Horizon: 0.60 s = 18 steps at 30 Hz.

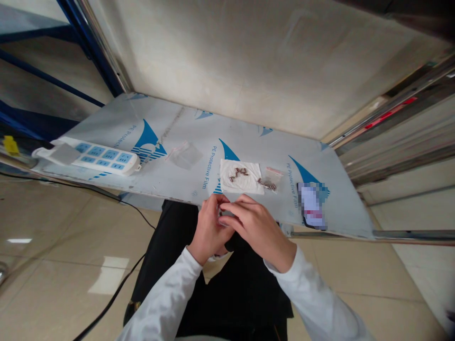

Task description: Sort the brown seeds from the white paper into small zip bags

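Note:
My left hand point(209, 228) and my right hand point(256, 226) meet over my lap at the table's front edge. Both are closed around one small greyish object point(226, 213), mostly covered by the fingers, so its kind cannot be made out. Just beyond them lies a white tissue point(249, 185) with several small, dark metallic pieces point(239, 174) scattered on it. Touching the tissue's right side is a clear zip bag point(275, 176) with more such pieces point(267, 184) at its lower left.
A white power strip point(103, 155) lies at the table's left, its black cable point(117, 293) hanging to the floor. Another clear bag point(185, 155) rests mid-table. A phone point(312, 206) lies to the right. Film with blue print covers the table point(170, 184); a wall stands behind.

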{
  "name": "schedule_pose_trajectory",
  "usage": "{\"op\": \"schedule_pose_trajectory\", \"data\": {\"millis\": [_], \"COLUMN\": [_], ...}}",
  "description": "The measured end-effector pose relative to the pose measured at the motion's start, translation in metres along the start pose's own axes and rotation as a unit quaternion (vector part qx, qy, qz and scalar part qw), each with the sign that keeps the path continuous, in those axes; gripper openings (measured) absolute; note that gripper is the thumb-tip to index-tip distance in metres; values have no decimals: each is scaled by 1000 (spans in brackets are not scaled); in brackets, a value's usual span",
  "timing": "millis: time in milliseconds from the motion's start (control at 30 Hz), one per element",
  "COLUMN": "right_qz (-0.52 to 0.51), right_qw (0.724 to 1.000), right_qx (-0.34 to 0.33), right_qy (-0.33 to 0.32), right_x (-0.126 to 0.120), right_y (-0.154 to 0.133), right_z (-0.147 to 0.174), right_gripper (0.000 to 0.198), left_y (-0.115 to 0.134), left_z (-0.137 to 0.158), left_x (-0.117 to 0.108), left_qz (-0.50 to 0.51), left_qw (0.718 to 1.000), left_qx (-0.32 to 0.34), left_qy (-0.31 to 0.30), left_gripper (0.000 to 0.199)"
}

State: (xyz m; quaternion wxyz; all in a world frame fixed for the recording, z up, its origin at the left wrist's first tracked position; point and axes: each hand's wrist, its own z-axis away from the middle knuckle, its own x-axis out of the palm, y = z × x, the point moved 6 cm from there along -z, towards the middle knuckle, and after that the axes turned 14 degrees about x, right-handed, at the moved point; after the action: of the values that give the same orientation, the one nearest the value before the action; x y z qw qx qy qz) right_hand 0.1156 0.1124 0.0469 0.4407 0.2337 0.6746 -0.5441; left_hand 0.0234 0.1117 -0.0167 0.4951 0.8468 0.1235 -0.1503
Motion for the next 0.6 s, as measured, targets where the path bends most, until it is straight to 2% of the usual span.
{"op": "schedule_pose_trajectory", "data": {"millis": [133, 233, 333, 400, 500, 600], "right_qz": [-143, -210, -135, -45, 31, 61], "right_qw": [990, 976, 973, 981, 989, 989], "right_qx": [-12, 38, 126, 142, 113, 109], "right_qy": [-12, 51, 138, 127, 89, 83], "right_x": [3, 1, 2, 11, 24, 29], "right_y": [7, 52, 122, 159, 183, 186], "right_z": [0, -21, -54, -76, -96, -102], "right_gripper": [17, 14, 20, 24, 22, 20], "left_y": [-8, -13, -15, -16, -16, -18], "left_z": [2, 3, 4, 5, 4, 3], "left_x": [-4, -6, -8, -8, -9, -9], "left_qz": [-3, -24, -37, -38, -44, -44], "left_qw": [1000, 999, 998, 998, 998, 998], "left_qx": [-12, -26, -34, -36, -36, -41], "left_qy": [10, 24, 28, 23, 19, 21], "left_gripper": [34, 30, 28, 28, 28, 27]}}
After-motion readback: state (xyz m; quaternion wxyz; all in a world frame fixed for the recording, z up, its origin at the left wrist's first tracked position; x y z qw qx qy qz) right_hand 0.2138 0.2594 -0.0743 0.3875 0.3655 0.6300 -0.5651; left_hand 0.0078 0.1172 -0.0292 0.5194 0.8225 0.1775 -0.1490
